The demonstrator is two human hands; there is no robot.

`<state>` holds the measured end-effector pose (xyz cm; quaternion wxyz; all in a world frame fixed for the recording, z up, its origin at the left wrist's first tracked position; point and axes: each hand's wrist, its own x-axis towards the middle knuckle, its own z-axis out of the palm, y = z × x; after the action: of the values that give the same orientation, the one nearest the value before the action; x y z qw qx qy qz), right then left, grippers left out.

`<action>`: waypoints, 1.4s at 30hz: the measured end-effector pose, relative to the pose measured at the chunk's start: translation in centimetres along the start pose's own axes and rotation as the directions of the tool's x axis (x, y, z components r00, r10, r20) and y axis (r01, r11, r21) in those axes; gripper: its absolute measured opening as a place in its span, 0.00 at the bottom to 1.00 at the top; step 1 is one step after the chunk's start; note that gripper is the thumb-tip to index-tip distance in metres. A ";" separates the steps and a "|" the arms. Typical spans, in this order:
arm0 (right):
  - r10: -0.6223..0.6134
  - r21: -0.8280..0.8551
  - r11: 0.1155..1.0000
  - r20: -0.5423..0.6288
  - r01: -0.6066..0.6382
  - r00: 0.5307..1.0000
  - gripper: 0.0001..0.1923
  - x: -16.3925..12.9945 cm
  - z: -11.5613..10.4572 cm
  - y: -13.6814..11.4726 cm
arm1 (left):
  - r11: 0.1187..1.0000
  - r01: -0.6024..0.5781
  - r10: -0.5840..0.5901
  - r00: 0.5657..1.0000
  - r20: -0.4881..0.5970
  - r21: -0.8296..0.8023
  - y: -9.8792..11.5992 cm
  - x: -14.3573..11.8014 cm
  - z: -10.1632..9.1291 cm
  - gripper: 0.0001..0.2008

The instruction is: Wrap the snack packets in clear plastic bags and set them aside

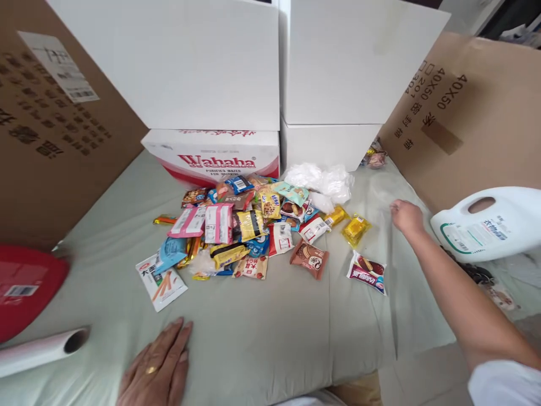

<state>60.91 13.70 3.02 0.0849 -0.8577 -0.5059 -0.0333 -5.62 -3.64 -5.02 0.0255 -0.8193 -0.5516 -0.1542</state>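
My left hand (156, 366) lies flat on the green cloth near the front edge, fingers stretched, a ring on one of them. Farther right, my right hand (407, 217) is closed at the cloth, its fingers curled; what they hold, if anything, cannot be made out. Between the hands spreads a pile of wrapped snacks (251, 224). Nearest my left hand is a white snack packet (160, 285) with orange sticks printed on it. Yellow wrapped snacks (356, 230) and a purple-and-white snack packet (367, 273) lie left of my right hand. A brown wrapped snack (309, 258) sits in front of the pile.
A Wahaha carton (215, 155) and white boxes (333, 62) stand behind the pile. Crumpled clear plastic (323, 180) lies before them. Cardboard walls (473, 113) flank both sides. A white detergent bottle (494, 223) lies right; a red container (29, 287) and white tube (46, 349) lie left.
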 end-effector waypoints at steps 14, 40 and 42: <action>0.060 0.425 0.903 -0.248 0.054 0.967 0.18 5.3 -0.1 -1.9 | 1.000 -0.022 0.022 0.997 -0.071 0.002 0.0 -0.4 0.0 0.23; -0.162 0.961 -0.146 0.212 -0.236 0.964 0.25 -13.5 -2.2 -16.7 | 0.598 0.320 -0.442 0.897 0.032 -0.735 5.8 1.8 -2.7 0.14; -0.190 0.940 -0.219 0.223 -0.263 0.956 0.22 -17.4 -1.8 -18.2 | 0.265 0.406 -0.320 0.893 0.318 -0.875 8.5 4.3 -2.9 0.20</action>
<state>36.61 7.00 4.32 0.6481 -0.4751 -0.3203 0.5016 2.93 -3.70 0.04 -0.4963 -0.5449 -0.5399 -0.4067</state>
